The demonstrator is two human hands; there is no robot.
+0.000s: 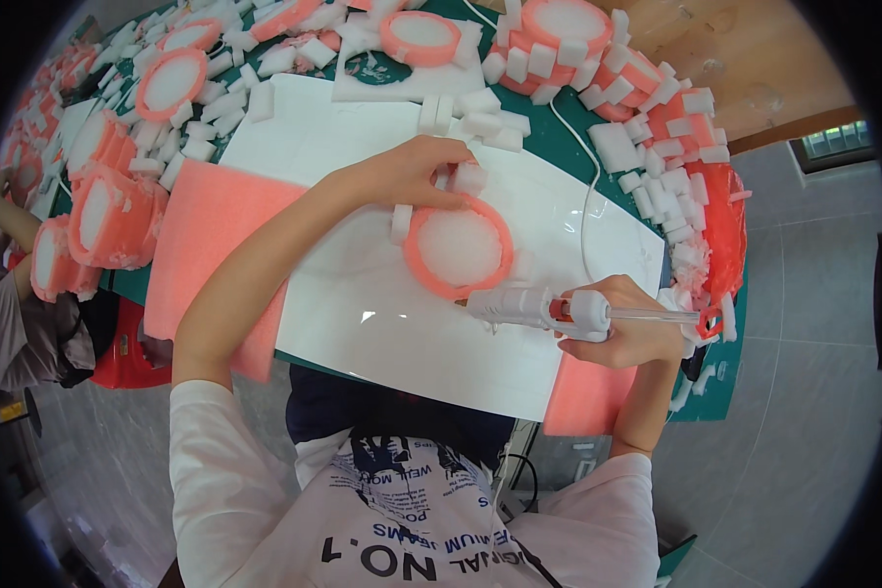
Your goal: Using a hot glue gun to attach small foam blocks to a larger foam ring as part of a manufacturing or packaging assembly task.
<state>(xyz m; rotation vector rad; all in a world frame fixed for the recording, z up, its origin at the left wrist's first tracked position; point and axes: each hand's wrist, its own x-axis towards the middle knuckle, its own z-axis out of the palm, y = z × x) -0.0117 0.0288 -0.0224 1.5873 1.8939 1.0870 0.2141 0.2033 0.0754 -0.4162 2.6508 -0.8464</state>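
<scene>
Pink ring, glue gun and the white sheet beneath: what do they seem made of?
Pink ring: probably plastic foam, matt; its edge looks soft and uneven.
Glue gun: likely hard moulded plastic, smooth, judging by its rigid, defined shape.
White sheet: glossy, perhaps plastic or coated board; it reflects bright spots, but its core stays unclear.

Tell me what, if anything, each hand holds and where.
The right hand holds the white glue gun by its rear. The left hand is at a foam block and the pink ring; which it grips cannot be told.

Wkshop: glue gun (519, 308), foam pcs (613, 147)
</scene>
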